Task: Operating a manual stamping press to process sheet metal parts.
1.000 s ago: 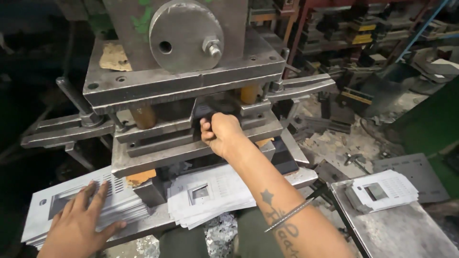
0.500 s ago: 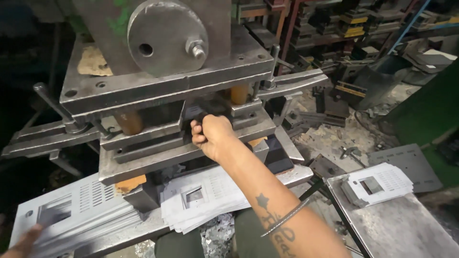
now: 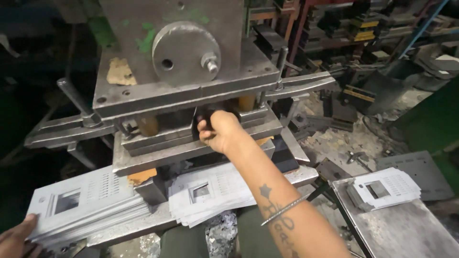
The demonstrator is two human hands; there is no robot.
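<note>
Press die (image 3: pixel 191 143) | right hand (image 3: pixel 220 131) reaches in, fingers curled | left hand (image 3: pixel 16 236) touches sheet stack (image 3: pixel 86 205)

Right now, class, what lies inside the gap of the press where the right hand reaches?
The right hand reaches into the press gap, its fingers curled. Only dark shadow shows there; whatever it touches is hidden.

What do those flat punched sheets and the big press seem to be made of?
Punched sheets: probably thin sheet metal, dull grey, with clean-cut windows and slot rows. Press: heavy steel or iron by its look, bare grey, scuffed, with green paint flecks.
</note>
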